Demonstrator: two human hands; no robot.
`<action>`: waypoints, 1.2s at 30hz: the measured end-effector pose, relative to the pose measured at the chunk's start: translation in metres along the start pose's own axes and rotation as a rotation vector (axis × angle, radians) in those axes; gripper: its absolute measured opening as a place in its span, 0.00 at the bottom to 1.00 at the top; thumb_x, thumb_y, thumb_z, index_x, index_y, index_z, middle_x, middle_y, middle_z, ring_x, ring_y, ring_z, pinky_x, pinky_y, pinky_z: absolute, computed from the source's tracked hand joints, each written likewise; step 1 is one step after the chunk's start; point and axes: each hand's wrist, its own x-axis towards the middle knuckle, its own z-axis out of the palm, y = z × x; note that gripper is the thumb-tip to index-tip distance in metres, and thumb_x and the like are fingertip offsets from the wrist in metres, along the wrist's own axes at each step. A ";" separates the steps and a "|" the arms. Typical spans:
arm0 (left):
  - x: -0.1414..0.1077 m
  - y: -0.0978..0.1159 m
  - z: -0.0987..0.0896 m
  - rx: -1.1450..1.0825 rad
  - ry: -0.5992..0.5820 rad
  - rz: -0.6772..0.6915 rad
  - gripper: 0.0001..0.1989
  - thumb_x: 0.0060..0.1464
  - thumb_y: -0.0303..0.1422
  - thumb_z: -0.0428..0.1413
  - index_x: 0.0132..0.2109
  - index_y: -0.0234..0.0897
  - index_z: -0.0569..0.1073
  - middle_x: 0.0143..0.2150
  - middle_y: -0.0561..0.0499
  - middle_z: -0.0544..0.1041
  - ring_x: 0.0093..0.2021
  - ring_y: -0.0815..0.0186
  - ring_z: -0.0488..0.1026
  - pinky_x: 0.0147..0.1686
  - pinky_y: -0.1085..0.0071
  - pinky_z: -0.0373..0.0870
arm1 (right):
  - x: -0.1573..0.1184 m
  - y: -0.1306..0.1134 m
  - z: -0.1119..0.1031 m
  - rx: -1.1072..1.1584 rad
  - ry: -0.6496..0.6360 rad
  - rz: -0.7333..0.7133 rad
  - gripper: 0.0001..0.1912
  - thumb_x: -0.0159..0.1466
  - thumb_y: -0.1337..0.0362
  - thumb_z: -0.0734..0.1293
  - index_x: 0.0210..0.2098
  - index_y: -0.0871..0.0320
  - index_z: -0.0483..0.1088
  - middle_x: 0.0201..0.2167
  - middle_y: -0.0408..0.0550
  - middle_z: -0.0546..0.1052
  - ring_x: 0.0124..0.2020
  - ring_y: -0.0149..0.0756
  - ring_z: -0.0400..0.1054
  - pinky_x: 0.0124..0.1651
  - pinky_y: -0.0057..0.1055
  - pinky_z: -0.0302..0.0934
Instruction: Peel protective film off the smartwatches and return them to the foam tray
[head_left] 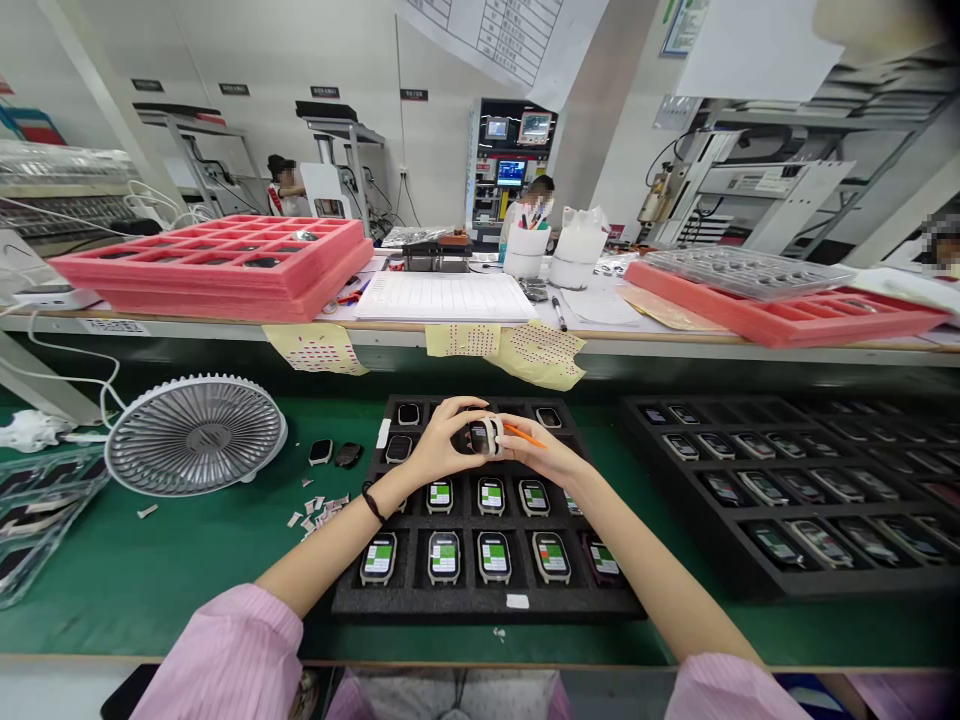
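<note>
Both hands are raised over a black foam tray (450,602), holding a smartwatch body (480,436) between them. My left hand (442,440) grips the watch from the left. My right hand (541,452) presses on its right side, with a thin orange tool (526,435) held in the fingers. A white band or cover wraps part of the watch. Below my wrists, several watches with green-and-white labelled screens sit in the tray's pockets. My hands hide the tray's upper middle pockets.
A second black tray (780,500) of watches lies to the right. On the left are a grey desk fan (195,435), two loose watches (334,453) and paper scraps (319,512). A raised shelf above holds pink foam trays (214,265), and a co-worker (532,205) sits beyond it.
</note>
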 end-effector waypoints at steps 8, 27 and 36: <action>0.001 0.003 0.001 -0.045 0.008 0.043 0.23 0.44 0.28 0.62 0.50 0.41 0.71 0.50 0.44 0.72 0.52 0.56 0.68 0.53 0.55 0.65 | 0.001 0.005 -0.002 -0.018 0.040 -0.044 0.21 0.52 0.61 0.75 0.45 0.55 0.73 0.38 0.47 0.77 0.38 0.34 0.72 0.43 0.32 0.66; -0.001 -0.001 0.002 -0.026 -0.023 0.034 0.23 0.45 0.28 0.62 0.50 0.42 0.72 0.51 0.45 0.71 0.52 0.57 0.68 0.53 0.56 0.66 | 0.002 0.001 0.015 -0.010 0.123 -0.070 0.21 0.48 0.64 0.76 0.42 0.56 0.73 0.35 0.45 0.78 0.37 0.37 0.73 0.45 0.35 0.65; 0.000 0.001 0.002 -0.067 0.001 0.001 0.22 0.45 0.28 0.62 0.49 0.40 0.72 0.50 0.45 0.71 0.52 0.57 0.69 0.53 0.56 0.67 | 0.002 0.002 0.016 -0.105 0.100 -0.115 0.22 0.52 0.59 0.74 0.46 0.54 0.72 0.39 0.47 0.78 0.41 0.38 0.73 0.48 0.37 0.65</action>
